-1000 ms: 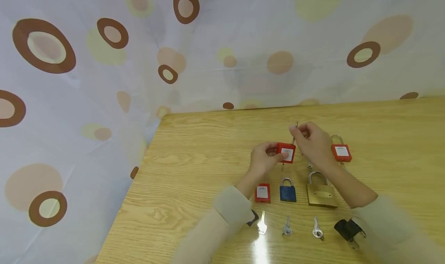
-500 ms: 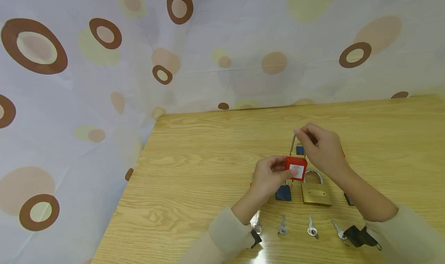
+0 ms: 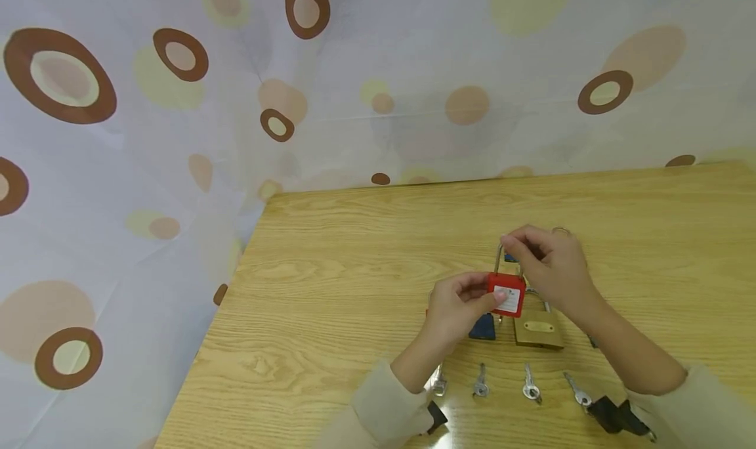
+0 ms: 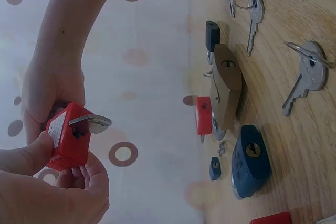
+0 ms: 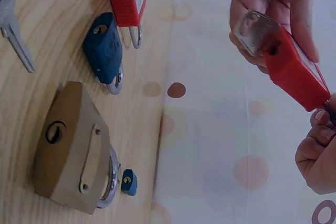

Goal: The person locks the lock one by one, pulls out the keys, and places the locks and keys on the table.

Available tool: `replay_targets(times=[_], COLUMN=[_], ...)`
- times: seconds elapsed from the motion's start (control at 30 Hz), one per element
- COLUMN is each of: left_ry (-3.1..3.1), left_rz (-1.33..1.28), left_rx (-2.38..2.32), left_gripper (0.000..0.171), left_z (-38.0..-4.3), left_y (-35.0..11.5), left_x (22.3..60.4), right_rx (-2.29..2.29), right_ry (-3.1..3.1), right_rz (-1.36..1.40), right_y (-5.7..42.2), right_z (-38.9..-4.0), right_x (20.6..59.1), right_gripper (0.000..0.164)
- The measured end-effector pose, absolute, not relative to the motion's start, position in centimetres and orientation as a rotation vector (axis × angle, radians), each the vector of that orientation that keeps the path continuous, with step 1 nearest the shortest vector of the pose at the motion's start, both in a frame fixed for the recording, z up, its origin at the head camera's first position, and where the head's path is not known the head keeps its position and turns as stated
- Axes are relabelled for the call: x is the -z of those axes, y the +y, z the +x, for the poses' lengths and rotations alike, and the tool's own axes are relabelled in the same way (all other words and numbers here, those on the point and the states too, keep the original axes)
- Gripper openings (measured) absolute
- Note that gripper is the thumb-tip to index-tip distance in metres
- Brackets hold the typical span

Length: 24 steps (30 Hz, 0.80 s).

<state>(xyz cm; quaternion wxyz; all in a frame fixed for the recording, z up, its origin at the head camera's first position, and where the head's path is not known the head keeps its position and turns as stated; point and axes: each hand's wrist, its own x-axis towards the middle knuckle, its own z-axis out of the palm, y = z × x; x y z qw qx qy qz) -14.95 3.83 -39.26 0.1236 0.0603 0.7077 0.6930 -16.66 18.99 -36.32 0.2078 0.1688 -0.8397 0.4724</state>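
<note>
A red padlock [image 3: 511, 302] with a white label is held up above the table. My left hand [image 3: 453, 308] grips its body, thumb across the label. My right hand [image 3: 554, 272] pinches the top of the steel shackle [image 3: 499, 260], whose legs point down at the body; whether both are fully seated I cannot tell. From the keyhole underneath, a silver key [image 4: 94, 124] sticks out, seen in both wrist views. Beneath the hands lie a blue padlock [image 3: 482, 329], partly hidden, and a large brass padlock [image 3: 539, 332].
Several silver keys lie in a row near the front, among them one key [image 3: 481, 383] left of another key [image 3: 531, 387]. Behind the hands is a small blue padlock [image 3: 510, 257]. Another red padlock [image 5: 126, 1] lies beside the blue one. A patterned curtain [image 3: 413, 134] borders the table.
Both hands have brought the red padlock down and slightly right. Its shackle, off to one side earlier, now stands over the body and closer to it. The head view has shifted slightly.
</note>
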Motion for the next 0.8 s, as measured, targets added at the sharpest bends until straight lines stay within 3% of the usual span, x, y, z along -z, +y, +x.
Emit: replay_targets(times=[0.43, 0.6, 0.7, 0.8], left_ry=[2.094, 2.024, 1.952, 1.912], left_rz=[0.177, 0.066, -0.016, -0.099], left_rx=[-2.055, -2.098, -2.148, -2.178], left_gripper=[0.028, 0.028, 0.028, 0.028], left_z=[-14.4, -14.4, -14.5, -14.8], left_y=[4.1, 4.2, 4.2, 4.2], left_x=[38.9, 38.5, 38.1, 37.8], right_rx=[-1.349, -1.769, -2.114, -2.441], right_ry=[-2.386, -2.481, -2.473, -2.398], right_rz=[0.426, 0.113, -0.05, 0.12], right_y=[18.9, 19.6, 19.8, 19.9], right_z=[-15.5, -14.7, -13.5, -12.4], right_x=[36.4, 37.5, 39.2, 40.9], right_gripper=[0.02, 0.043, 0.044, 0.038])
